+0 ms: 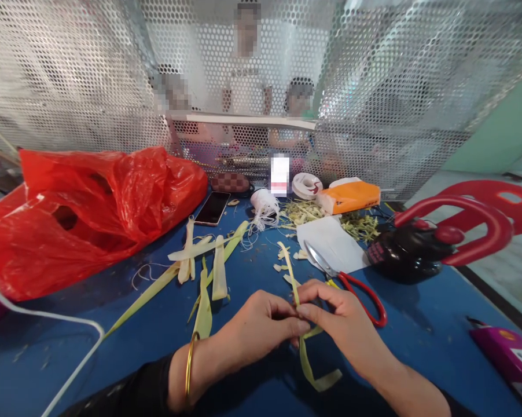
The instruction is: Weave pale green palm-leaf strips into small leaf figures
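Note:
A narrow pale-green leaf strip [307, 365] runs between my two hands, one end pointing away from me and the other curling down toward the table's front. My left hand [261, 324], with a gold bangle [190, 370] at the wrist, is closed with fingertips pinching the strip. Thumb and fingers of my right hand [337, 313] pinch it just beside the left. Red-handled scissors [365, 295] lie past my right hand, blades partly over a white paper [333, 243]. Wider leaf pieces [220, 269] lie beyond my left hand.
A red plastic bag [91, 214] fills the left side, with a white cable [70, 318] before it. A phone [213, 208], white string [265, 208], tape roll [307, 185], orange pack [352, 196] and black red-handled jug [408, 255] stand farther back. People sit behind a perforated metal screen [374, 69].

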`<state>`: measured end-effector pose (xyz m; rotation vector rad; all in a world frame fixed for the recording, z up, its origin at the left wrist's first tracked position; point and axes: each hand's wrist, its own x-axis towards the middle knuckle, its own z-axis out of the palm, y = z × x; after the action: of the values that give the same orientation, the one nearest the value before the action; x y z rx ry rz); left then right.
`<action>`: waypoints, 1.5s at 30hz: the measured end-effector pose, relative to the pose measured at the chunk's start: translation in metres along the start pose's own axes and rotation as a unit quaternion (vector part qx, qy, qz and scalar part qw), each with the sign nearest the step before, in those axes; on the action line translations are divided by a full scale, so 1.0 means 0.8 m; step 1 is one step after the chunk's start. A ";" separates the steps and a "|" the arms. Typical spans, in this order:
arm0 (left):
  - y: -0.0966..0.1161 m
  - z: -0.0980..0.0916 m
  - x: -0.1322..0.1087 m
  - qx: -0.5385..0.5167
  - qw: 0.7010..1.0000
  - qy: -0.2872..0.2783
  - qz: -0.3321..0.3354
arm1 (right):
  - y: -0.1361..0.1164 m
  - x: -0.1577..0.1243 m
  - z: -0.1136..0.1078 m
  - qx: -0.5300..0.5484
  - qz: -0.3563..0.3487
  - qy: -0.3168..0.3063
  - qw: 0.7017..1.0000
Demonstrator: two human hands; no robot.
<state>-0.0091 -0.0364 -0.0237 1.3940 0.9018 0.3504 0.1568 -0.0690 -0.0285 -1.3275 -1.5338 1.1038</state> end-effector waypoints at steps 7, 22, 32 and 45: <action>-0.010 0.006 0.001 -0.029 0.999 -0.008 0.016 | -0.001 -0.003 0.004 0.014 -0.020 0.000 1.000; -0.011 0.013 -0.001 -0.037 0.999 -0.005 -0.006 | 0.006 -0.006 0.016 -0.041 -0.090 0.058 0.993; 0.001 0.000 0.002 -0.177 0.980 0.094 0.004 | 0.007 0.004 -0.014 -0.008 -0.009 0.119 0.993; -0.005 0.015 0.003 -0.204 0.977 0.053 -0.020 | 0.012 0.000 0.006 0.076 0.044 0.084 0.993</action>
<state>-0.0005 -0.0437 -0.0288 0.9851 0.8836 0.5503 0.1553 -0.0691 -0.0393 -1.3557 -1.2552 1.1113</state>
